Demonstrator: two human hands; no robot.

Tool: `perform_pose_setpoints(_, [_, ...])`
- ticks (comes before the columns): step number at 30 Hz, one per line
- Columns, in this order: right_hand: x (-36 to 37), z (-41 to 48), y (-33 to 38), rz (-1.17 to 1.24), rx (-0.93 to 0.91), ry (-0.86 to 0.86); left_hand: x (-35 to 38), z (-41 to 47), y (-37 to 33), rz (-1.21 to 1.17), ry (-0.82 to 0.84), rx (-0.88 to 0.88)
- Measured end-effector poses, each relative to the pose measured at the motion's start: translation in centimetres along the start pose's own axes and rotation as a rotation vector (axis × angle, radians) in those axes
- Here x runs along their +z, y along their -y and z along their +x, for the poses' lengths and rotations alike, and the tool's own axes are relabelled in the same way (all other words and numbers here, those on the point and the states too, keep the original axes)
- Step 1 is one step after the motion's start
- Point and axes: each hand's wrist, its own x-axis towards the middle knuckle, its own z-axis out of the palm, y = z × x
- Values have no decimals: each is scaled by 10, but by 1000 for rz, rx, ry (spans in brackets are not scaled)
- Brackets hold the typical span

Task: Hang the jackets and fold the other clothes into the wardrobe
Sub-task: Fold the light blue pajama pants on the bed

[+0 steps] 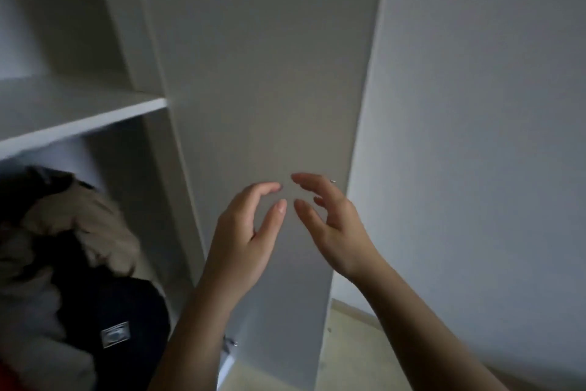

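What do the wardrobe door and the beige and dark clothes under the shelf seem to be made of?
The wardrobe door looks like white laminated board: flat, matt, with a square edge, though painted wood is possible. The beige garment seems soft fabric, going by its limp rumpled folds. The dark garment looks like thicker cloth with a sewn-on patch; blur hides the weave.

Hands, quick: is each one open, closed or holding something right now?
Left hand: open, fingers loosely curved, holding nothing.
Right hand: open, holding nothing.
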Motion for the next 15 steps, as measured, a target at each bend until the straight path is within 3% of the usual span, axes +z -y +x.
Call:
perform_pose_setpoints(8, [-160,-120,-64,-90,369,-469,187,-15,-87,-359,455,96])
perform_pose_setpoints(15, [-268,-190,-101,-237,518,-790,323,-18,-150,-530,791,243])
